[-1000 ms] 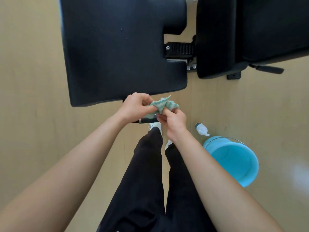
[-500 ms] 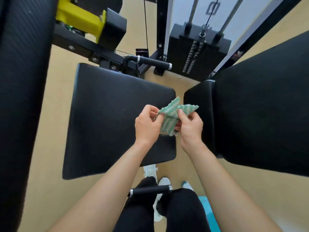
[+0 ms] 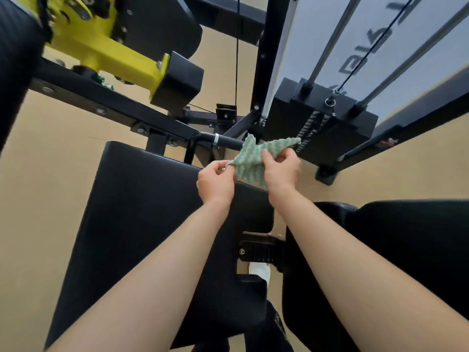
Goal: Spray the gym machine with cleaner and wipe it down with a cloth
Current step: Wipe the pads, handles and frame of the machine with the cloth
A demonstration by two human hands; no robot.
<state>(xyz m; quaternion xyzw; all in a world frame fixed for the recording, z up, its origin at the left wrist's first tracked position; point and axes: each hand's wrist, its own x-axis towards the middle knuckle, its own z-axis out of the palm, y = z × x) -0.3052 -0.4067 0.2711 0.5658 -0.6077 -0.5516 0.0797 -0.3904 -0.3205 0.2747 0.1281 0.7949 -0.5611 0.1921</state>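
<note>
Green-white nubbly cloth [image 3: 250, 158] | left hand [image 3: 215, 182], right hand [image 3: 280, 168] fingers pinching it | above smooth black pad [image 3: 142, 212]

Above and to the right of my hands, dark lettering runs across the pale panel [image 3: 380, 41] behind the guide rods, seen upside down and at a slant; the strokes look like letters, but I cannot make a word of them. To the right of my right hand [image 3: 280, 171], a small red and white sticker [image 3: 389, 142] sits on the black frame, too small to read. Nothing else near my hands carries writing I can make out.
</note>
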